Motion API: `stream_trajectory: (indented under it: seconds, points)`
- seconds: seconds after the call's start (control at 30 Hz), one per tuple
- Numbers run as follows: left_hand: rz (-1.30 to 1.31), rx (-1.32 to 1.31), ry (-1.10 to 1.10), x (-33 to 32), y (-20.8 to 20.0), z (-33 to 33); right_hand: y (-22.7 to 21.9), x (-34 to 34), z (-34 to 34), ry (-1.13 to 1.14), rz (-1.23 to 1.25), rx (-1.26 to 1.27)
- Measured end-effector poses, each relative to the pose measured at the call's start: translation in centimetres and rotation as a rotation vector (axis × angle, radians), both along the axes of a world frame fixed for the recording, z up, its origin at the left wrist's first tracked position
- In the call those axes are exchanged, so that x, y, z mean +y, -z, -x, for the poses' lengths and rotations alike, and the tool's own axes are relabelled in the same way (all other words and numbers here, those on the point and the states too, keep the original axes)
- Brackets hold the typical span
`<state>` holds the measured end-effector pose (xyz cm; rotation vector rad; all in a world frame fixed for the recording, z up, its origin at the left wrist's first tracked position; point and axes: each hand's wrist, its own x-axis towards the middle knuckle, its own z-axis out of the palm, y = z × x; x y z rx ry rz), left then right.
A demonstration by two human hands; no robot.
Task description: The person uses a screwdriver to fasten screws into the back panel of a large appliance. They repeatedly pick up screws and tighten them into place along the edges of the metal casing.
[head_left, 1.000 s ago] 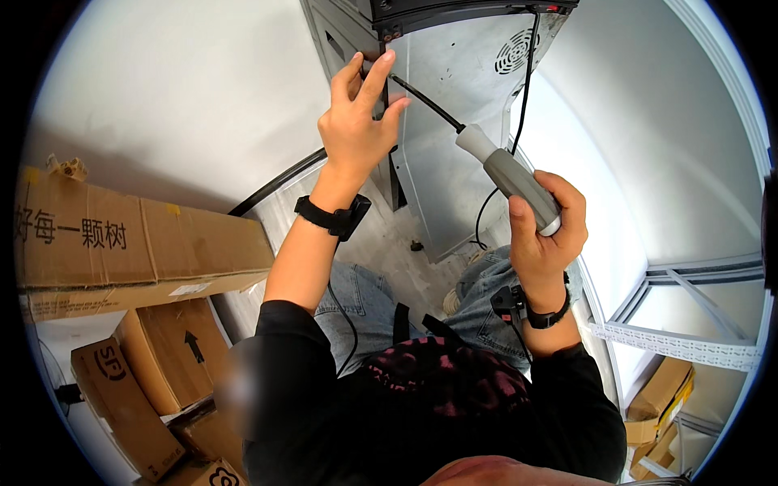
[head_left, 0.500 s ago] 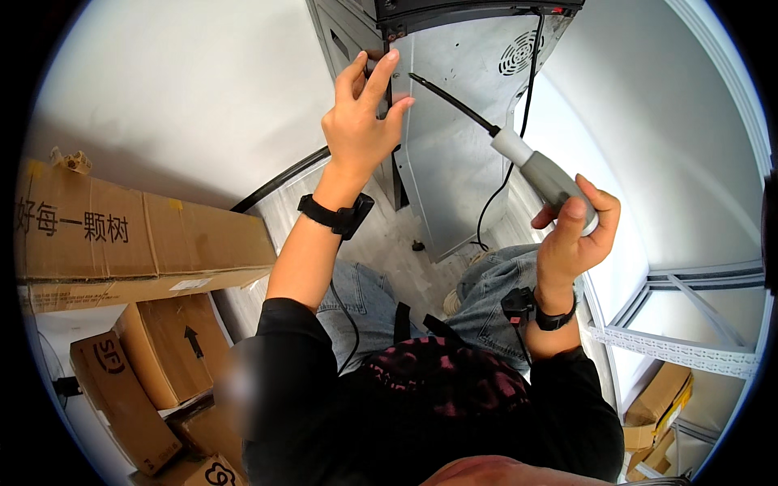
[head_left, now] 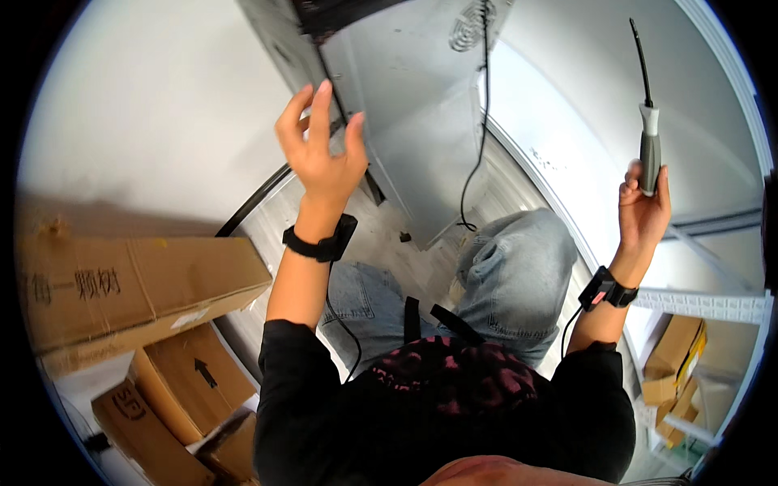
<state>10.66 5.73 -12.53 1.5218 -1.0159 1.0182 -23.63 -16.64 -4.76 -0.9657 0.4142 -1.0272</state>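
Note:
Out to the right, my right hand (head_left: 646,206) grips a screwdriver (head_left: 651,150) by the lower end of its grey handle. Its dark shaft points up, away from the metal cabinet. My left hand (head_left: 320,150) is raised with fingers spread and nothing in it, nearest the cabinet's left edge. The grey metal side panel (head_left: 397,105) of the cabinet stands in front of me, with a round vent (head_left: 470,28) near its top right. A black cable (head_left: 483,105) hangs down over the panel to the floor.
Cardboard boxes (head_left: 146,283) are stacked at the left. A white perforated shelf rail (head_left: 697,304) stands at the right, with a cardboard box (head_left: 673,356) below it. A black strip (head_left: 255,198) runs along the wall base. A small dark piece (head_left: 405,236) lies on the floor.
My right hand has swung right and up with the screwdriver, whose tip has moved off the panel and now points upward. My left hand has drawn back left and down from the cabinet edge.

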Motion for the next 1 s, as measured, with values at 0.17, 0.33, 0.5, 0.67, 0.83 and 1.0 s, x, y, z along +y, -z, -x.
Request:
stream_trajectory:
  seconds: [0.17, 0.33, 0.5, 0.67, 0.83, 1.0]
  points:
    - [-0.096, 0.098, 0.436, -3.5, 2.1, 5.4, 3.4, -6.7, 4.5, -0.16, -0.057, 0.026]
    - [-0.486, 0.378, 0.723, -11.6, 5.6, 10.4, 9.5, -15.1, 6.4, -0.272, -0.06, 0.005]
    - [-0.746, 0.915, 0.886, -21.2, 10.2, 15.0, 17.0, -22.9, 7.4, -0.205, -0.094, 0.15]
    - [-0.874, 1.064, 0.829, -31.2, 19.3, 19.9, 24.8, -28.8, 8.4, -0.239, -0.232, 0.209]
    - [-0.803, 1.062, 0.555, -39.0, 28.0, 22.2, 30.4, -32.3, 9.4, -0.189, -0.299, 0.318]
    - [-0.744, 1.017, 0.458, -43.3, 34.0, 22.5, 33.2, -31.9, 9.6, -0.106, -0.303, 0.405]
